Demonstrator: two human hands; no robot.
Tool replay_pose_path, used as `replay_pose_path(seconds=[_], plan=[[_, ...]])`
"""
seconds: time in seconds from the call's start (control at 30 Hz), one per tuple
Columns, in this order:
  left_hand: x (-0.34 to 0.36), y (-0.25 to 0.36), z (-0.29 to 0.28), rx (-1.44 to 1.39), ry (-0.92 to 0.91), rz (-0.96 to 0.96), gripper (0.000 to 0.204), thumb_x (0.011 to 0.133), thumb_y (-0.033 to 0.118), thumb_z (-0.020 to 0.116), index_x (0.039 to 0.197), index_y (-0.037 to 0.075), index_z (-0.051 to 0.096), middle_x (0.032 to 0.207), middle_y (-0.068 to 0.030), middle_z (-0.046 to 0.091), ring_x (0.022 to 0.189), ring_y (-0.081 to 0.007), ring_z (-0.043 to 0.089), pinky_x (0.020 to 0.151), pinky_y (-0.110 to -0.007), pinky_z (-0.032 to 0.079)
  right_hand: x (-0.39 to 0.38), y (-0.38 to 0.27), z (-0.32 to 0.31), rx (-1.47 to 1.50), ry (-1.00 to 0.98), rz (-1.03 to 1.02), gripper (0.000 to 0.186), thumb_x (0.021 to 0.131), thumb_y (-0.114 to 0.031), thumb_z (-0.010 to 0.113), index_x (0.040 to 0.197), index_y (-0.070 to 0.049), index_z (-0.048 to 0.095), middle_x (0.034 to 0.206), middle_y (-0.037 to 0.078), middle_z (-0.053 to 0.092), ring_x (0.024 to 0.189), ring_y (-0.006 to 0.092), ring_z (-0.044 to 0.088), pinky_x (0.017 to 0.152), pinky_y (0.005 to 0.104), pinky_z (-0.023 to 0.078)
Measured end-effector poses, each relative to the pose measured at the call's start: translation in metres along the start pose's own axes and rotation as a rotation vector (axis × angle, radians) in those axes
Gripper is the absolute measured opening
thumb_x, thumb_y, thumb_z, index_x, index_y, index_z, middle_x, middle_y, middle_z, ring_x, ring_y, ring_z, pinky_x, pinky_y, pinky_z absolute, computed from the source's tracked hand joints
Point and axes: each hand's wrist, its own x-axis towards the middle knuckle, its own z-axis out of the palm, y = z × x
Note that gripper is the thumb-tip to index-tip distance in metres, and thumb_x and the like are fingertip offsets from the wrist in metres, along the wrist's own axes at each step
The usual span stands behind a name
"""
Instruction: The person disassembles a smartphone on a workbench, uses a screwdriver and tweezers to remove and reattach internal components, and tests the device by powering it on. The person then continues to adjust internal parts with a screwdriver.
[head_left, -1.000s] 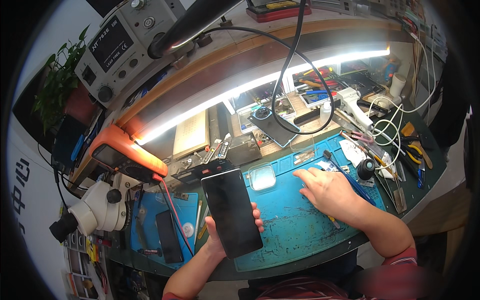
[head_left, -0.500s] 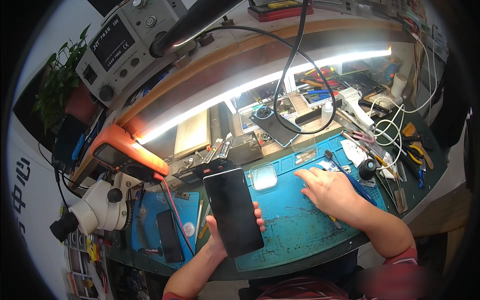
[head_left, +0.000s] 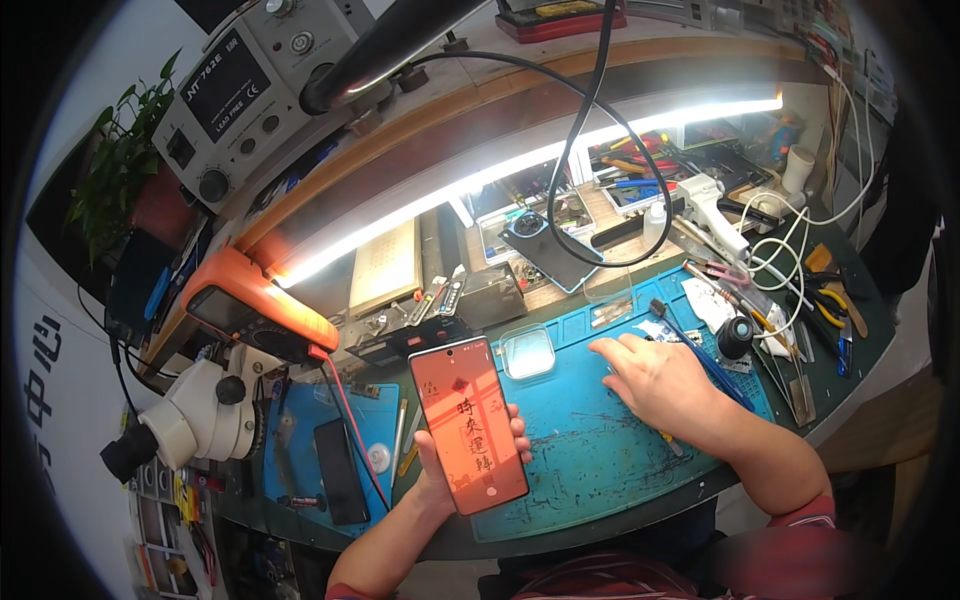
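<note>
My left hand grips a smartphone from behind, with the thumb along its left edge and fingertips round the right edge. Its screen is lit orange-red, with dark characters down the middle. My right hand is over the right part of a blue work mat, back of the hand up. Thumb and index finger stand apart; nothing shows between them, though the other fingers are partly hidden. A thin tool with a yellow part lies below that wrist. A small clear square dish sits just beyond the phone.
Left stand an orange multimeter and a white microscope; a second dark phone lies nearby. On the right are a brush, a black round-topped bottle, pliers and a white glue gun. A black cable loops overhead.
The phone's screen has gone from black to a lit orange-red picture. Both hands have stayed practically where they were.
</note>
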Motion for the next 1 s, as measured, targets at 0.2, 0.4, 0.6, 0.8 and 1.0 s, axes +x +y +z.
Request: replay_pose_path(seconds=[0.2, 0.4, 0.6, 0.8, 1.0], plan=[[0.001, 0.0, 0.01, 0.07, 0.065, 0.04, 0.126, 0.066, 0.084, 0.085, 0.15, 0.0, 0.044, 0.133, -0.014, 0.056, 0.123, -0.0282, 0.06, 0.111, -0.05, 0.051, 0.0, 0.0, 0.001, -0.021, -0.017, 0.012, 0.038, 0.1, -0.022, 0.07, 0.134, -0.009, 0.062, 0.104, 0.01, 0.07, 0.084, 0.0293, 0.076, 0.07, 0.0399, 0.06], [0.0, 0.001, 0.008, 0.088, 0.027, -0.009, 0.13, 0.065, 0.088, 0.081, 0.154, 0.003, 0.041, 0.137, -0.0104, 0.056, 0.129, -0.0253, 0.06, 0.115, -0.044, 0.051, -0.001, -0.002, -0.002, -0.019, -0.013, 0.016, 0.038, 0.1, -0.022, 0.071, 0.134, -0.009, 0.062, 0.103, 0.01, 0.07, 0.084, 0.0291, 0.076, 0.071, 0.0399, 0.06], [0.001, 0.0, 0.003, 0.017, -0.031, -0.008, 0.127, 0.067, 0.086, 0.081, 0.154, 0.003, 0.041, 0.138, -0.0107, 0.056, 0.13, -0.0254, 0.06, 0.116, -0.044, 0.051, 0.0, -0.001, 0.0, -0.006, -0.011, 0.016, 0.037, 0.1, -0.022, 0.071, 0.134, -0.009, 0.062, 0.103, 0.01, 0.07, 0.085, 0.0296, 0.076, 0.071, 0.0401, 0.06], [0.005, -0.002, 0.006, -0.105, -0.123, 0.021, 0.121, 0.07, 0.079, 0.085, 0.153, 0.002, 0.042, 0.138, -0.0116, 0.058, 0.129, -0.0258, 0.061, 0.117, -0.045, 0.05, 0.003, -0.002, 0.0, 0.014, 0.082, 0.019, 0.041, 0.097, -0.019, 0.073, 0.135, -0.007, 0.063, 0.106, 0.011, 0.07, 0.085, 0.0304, 0.075, 0.073, 0.0394, 0.059], [0.004, -0.003, 0.005, -0.081, -0.155, 0.07, 0.122, 0.07, 0.08, 0.084, 0.155, 0.002, 0.041, 0.139, -0.0115, 0.058, 0.13, -0.0264, 0.061, 0.117, -0.046, 0.049, 0.015, 0.004, 0.002, 0.067, 0.322, -0.007, 0.044, 0.094, -0.016, 0.077, 0.134, -0.006, 0.065, 0.107, 0.01, 0.07, 0.089, 0.0313, 0.072, 0.075, 0.0399, 0.06]])
